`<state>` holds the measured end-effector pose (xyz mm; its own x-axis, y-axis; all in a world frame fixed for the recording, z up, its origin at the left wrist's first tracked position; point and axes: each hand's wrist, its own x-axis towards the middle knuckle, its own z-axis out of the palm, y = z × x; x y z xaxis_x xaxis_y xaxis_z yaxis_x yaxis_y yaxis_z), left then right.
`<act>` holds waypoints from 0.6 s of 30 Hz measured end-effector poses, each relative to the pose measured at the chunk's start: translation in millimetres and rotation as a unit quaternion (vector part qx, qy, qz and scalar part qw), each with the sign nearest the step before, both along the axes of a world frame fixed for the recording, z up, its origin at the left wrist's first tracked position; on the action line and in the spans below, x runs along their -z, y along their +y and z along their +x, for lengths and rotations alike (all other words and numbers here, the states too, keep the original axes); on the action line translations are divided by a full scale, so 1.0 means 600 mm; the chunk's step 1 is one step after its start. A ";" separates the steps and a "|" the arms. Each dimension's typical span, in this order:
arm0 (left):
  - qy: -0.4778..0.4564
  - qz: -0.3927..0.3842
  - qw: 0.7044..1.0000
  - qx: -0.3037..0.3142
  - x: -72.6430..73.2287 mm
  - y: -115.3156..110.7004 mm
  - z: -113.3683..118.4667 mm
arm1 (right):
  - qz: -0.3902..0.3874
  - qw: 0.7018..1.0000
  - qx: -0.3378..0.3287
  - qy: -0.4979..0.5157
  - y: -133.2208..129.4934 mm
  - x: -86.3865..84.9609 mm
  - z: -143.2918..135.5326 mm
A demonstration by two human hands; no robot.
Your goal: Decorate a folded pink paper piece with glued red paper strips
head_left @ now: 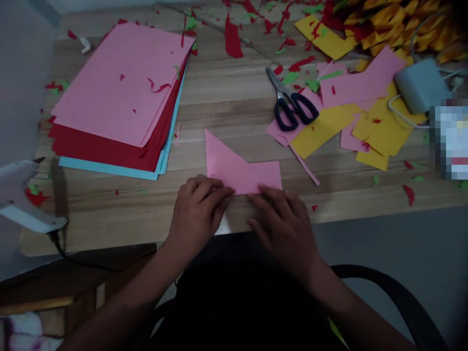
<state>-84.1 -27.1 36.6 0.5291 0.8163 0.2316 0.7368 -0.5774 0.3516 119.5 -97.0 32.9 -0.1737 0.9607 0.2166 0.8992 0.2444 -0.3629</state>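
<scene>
A folded pink paper [241, 175] lies on the wooden table near its front edge, with a pointed corner rising at its left. My left hand [197, 209] rests at its lower left, fingers together and pressing on the lower edge. On the lower right part, my right hand [285, 219] has its fingers spread, with fingertips on the paper's bottom edge. Dark-handled scissors [290, 102] lie behind and to the right, partly over pink and yellow paper pieces [325, 129]. A stack of pink, red and blue sheets [120, 87] sits at the left.
A white glue gun [29, 214] with a black cable stands at the left edge. Yellow folded paper pieces [402, 24] pile up at the back right, near a pale box-shaped device [420, 85] with white cables. Red and green scraps litter the table [226, 102].
</scene>
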 end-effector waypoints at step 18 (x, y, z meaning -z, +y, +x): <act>0.093 0.021 0.995 0.037 -0.010 -0.044 -0.011 | -0.021 0.998 -0.039 0.033 0.017 -0.006 -0.020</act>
<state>-90.8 -53.5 42.8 0.6238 0.7656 0.1572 0.7425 -0.6433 0.1866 107.8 -86.6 36.5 -0.2347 0.9535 0.1890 0.8523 0.2954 -0.4317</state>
